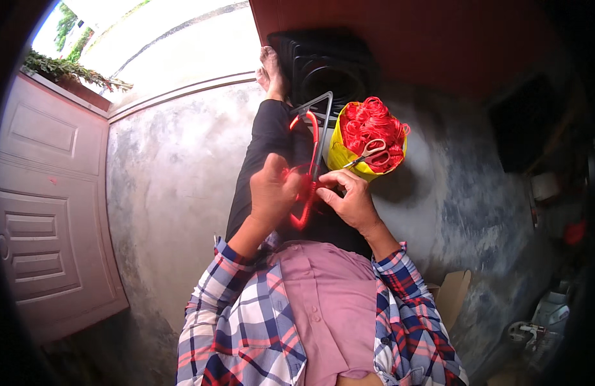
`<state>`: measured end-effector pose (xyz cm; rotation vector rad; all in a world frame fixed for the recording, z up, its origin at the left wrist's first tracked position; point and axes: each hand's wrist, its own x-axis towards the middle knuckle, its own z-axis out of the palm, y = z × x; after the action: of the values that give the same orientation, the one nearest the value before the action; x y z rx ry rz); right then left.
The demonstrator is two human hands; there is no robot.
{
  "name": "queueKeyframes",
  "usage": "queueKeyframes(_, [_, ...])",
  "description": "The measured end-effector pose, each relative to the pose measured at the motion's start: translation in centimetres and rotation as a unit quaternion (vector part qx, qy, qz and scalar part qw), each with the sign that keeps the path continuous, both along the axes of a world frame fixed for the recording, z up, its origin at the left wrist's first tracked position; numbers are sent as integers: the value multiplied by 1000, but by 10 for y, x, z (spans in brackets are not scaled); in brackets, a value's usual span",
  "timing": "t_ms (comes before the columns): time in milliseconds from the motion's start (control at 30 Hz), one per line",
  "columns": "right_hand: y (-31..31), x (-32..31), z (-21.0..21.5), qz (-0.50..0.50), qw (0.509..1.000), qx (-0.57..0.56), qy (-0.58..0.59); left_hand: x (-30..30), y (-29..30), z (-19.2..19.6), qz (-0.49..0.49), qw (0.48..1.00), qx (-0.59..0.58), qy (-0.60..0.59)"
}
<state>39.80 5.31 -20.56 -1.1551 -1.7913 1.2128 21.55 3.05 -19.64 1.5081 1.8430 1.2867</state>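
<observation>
A thin grey bent-rod frame (322, 132) stands over my lap, with a red cord-covered loop (302, 220) beside and below it. My left hand (272, 193) is closed at the left of the frame, slightly blurred, with red cord showing at its fingers. On the other side, my right hand (350, 198) pinches the red-wound part where it meets the frame's lower end. Motion blurs the red strands between the hands, so their exact path is hidden.
A yellow bag (338, 149) full of red cord (373, 119) sits just beyond my right hand, with scissors (369, 154) lying on top. Behind it is a black crate-like object (326, 71). A pale panelled door (46, 212) stands at left, cardboard (453, 297) at right.
</observation>
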Motion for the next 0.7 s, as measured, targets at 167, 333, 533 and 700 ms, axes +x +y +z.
queueKeyframes(167, [2,0,9,-12,964,263,-23,22,12,28,-138,866,-203,-435])
queueKeyframes(333, [11,44,22,-87,907,-143,385,8,18,10,-158,822,-216,-502])
queueKeyframes(533, [46,185,28,-75,828,-53,553,1,20,-56,-147,951,-176,-210])
queueKeyframes(700, [23,117,-24,-222,921,-214,239,3,22,-67,-155,897,-261,-322])
